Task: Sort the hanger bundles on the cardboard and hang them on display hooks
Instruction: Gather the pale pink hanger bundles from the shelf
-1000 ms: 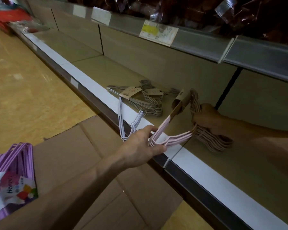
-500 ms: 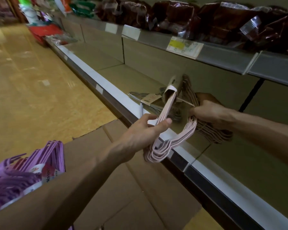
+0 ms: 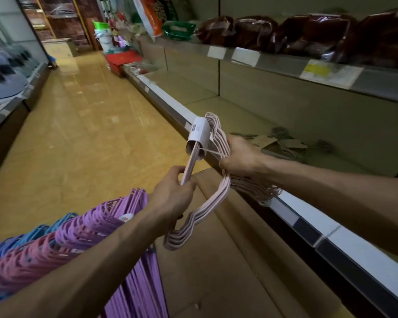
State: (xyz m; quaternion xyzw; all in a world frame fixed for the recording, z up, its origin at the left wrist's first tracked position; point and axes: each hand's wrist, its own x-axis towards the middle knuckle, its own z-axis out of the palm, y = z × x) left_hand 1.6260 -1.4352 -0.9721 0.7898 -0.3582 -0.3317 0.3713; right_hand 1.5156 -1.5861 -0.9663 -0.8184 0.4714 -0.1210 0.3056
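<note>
Both hands hold a pale pink hanger bundle [image 3: 207, 212] with a white paper sleeve [image 3: 199, 134] around its hooks, lifted above the cardboard [image 3: 216, 271] on the floor. My left hand [image 3: 172, 196] pinches the bundle's straight bar near the sleeve. My right hand [image 3: 241, 157] grips the curved shoulder part, just in front of the shelf edge. Purple hanger bundles [image 3: 115, 223], a pink one [image 3: 21, 265] and a blue one [image 3: 14, 242] lie at the lower left under my left forearm. Grey hanger bundles [image 3: 283, 143] with brown tags lie on the low shelf behind my right hand.
A long low shelf [image 3: 308, 216] with a white and dark front rail runs along the right. An upper shelf [image 3: 285, 63] carries dark wrapped packs and price labels. The shiny aisle floor [image 3: 74, 125] stretches away to the left, with a red box [image 3: 122, 59] far back.
The pink bundle has come off the shelf toward me and turned more upright. My view has lifted and swung left down the aisle. Both hands kept their hold.
</note>
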